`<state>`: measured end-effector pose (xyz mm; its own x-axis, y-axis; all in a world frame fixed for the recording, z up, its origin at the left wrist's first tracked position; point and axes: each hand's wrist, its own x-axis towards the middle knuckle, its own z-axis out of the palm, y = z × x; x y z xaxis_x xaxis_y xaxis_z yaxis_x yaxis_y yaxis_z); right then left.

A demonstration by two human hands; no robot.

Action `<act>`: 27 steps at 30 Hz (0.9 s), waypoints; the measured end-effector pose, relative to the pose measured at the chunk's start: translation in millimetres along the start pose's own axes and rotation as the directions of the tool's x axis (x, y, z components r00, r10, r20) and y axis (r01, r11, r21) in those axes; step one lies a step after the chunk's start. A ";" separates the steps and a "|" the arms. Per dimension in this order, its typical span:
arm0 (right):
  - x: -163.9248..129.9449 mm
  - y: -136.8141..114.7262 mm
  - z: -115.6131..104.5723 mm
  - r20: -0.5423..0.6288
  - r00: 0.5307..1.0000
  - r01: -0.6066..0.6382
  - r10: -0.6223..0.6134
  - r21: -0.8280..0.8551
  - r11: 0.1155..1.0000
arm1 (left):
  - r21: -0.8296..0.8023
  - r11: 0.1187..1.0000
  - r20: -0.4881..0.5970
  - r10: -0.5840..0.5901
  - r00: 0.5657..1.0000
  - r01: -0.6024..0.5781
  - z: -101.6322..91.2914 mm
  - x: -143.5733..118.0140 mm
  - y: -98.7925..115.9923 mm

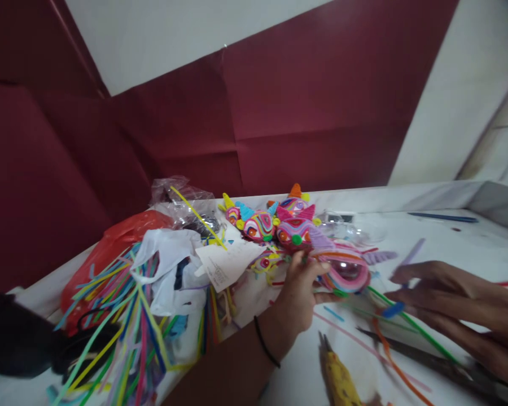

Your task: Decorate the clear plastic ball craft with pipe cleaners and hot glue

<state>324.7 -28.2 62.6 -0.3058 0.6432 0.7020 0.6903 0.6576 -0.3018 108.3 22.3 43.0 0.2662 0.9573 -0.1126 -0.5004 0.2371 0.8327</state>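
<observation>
My left hand (pixel 298 290) grips a round ornament (pixel 346 272) wound in pink and other coloured pipe cleaners, held just above the white table (pixel 444 242). My right hand (pixel 452 307) hovers to its right with fingers spread flat, fingertips close to the ornament, and a small blue piece (pixel 393 309) sits at one fingertip. Under that hand lie a green pipe cleaner (pixel 410 324) and an orange one (pixel 395 366).
Several finished colourful ornaments (pixel 275 223) stand at the back. A heap of pipe cleaners (pixel 131 321), white and red plastic bags (pixel 110 248) and a paper slip (pixel 228 262) fill the left. A yellow glue gun (pixel 341 380), dark scissors (pixel 427 361) and a blue stick (pixel 442 217) lie around. Maroon paper covers the wall.
</observation>
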 end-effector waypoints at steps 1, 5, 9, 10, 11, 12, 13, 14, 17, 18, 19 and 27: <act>4.2 -3.5 -3.1 0.007 0.998 0.063 -0.063 0.024 0.998 | 0.004 1.000 0.000 0.004 1.000 -0.004 0.4 0.1 0.5; 14.5 -13.9 -7.7 0.086 0.984 0.143 -0.155 0.131 0.981 | 0.010 0.999 -0.027 0.038 0.999 -0.037 2.7 0.0 2.7; 13.4 -18.2 -5.9 0.110 0.975 0.172 -0.190 0.157 0.973 | 0.021 0.999 0.012 0.028 1.000 -0.028 3.8 -0.1 1.6; 12.6 -19.2 -6.6 0.125 0.971 0.182 -0.201 0.148 0.972 | 0.016 1.000 0.017 0.025 1.000 -0.025 3.9 0.2 1.6; 11.9 -20.0 -8.0 0.141 0.967 0.192 -0.211 0.133 0.972 | 0.009 1.000 0.006 0.026 1.000 -0.026 3.9 0.8 2.4; 11.3 -20.4 -10.1 0.158 0.963 0.201 -0.217 0.110 0.973 | 0.002 1.000 -0.018 0.030 0.999 -0.030 3.8 1.6 4.1; 10.9 -20.2 -12.5 0.171 0.961 0.207 -0.218 0.081 0.975 | -0.010 0.999 -0.054 0.041 0.998 -0.042 3.7 2.6 6.9; 10.6 -19.0 -15.0 0.178 0.960 0.210 -0.216 0.049 0.976 | -0.009 0.998 -0.073 0.060 0.996 -0.061 3.6 3.8 10.8; 10.2 -10.9 -18.9 0.208 0.963 0.181 -0.171 -0.029 0.983 | -0.040 0.991 -0.100 0.122 0.988 -0.127 3.7 7.2 27.0; 10.5 -7.2 -18.1 0.246 0.958 0.162 -0.144 -0.053 0.985 | -0.059 0.988 -0.095 0.139 0.986 -0.145 4.0 8.0 32.7; 11.2 -3.6 -16.2 0.295 0.948 0.144 -0.115 -0.078 0.987 | -0.079 0.981 -0.082 0.170 0.982 -0.176 4.4 8.5 38.2; 33.3 15.8 23.7 0.542 0.836 0.063 0.086 -0.250 0.966 | -0.105 0.970 -0.154 0.203 0.967 -0.220 6.4 4.8 54.3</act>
<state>309.9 12.9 65.9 -0.5520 0.8067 0.2109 0.8116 0.5778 -0.0863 87.6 38.6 91.2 0.0290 0.9993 -0.0231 -0.6303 0.0362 0.7755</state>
